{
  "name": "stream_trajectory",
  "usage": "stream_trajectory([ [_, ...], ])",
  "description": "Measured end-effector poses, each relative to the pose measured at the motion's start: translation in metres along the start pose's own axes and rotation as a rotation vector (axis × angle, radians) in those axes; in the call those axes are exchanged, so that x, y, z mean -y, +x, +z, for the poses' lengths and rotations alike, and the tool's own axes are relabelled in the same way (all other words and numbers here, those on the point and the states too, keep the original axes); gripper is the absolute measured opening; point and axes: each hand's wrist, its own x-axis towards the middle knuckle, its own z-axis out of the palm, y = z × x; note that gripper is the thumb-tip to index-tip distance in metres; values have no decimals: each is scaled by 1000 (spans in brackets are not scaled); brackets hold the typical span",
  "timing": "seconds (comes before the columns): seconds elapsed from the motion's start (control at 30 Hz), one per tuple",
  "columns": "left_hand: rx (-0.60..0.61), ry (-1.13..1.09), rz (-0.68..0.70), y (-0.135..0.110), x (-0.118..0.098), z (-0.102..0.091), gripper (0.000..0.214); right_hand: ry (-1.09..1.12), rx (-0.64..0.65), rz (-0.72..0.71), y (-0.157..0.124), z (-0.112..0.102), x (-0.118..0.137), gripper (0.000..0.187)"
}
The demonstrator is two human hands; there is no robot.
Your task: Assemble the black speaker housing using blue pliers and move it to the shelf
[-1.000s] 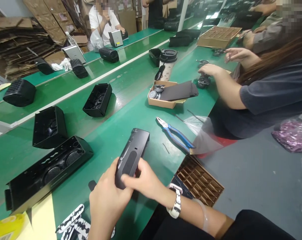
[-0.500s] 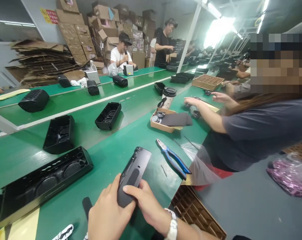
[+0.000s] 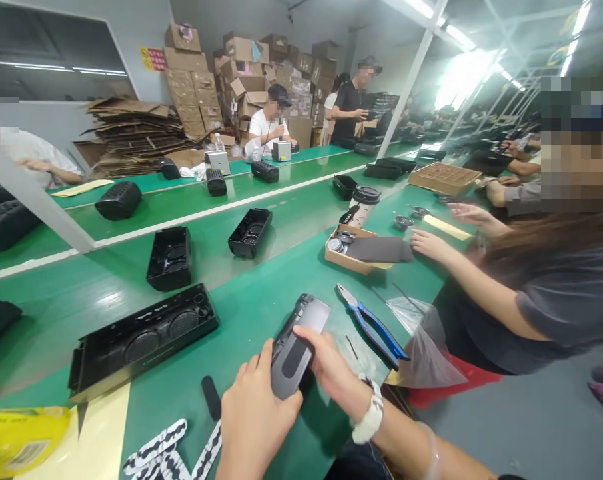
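black panel [image 3: 297, 347] — 2 hands' grip

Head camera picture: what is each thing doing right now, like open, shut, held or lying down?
Left hand: closed around the near end of the panel.
Right hand: fingers pressed on the panel's top.
Flat dark grey plastic speaker panel: held in both hands, tilted above the table.
Long black speaker housing: lying on its back, open side up.
Blue-handled pliers: lying flat, unheld.
Small cardboard box: open, parts inside.
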Motion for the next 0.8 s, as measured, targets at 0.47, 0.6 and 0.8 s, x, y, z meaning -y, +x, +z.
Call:
stream_trajectory([
  [0.47,19,-158,-50,6,13,-6,65,-140,175,-118,-15,-6,9,40],
  [0.6,129,-925,-41,9,27,-23,63,-319,436,-162,-28,-55,42,24],
  [0.8,-667,-718,-82,11,-13,-60,74,-617,-33,-487,-6,-135,29,24],
])
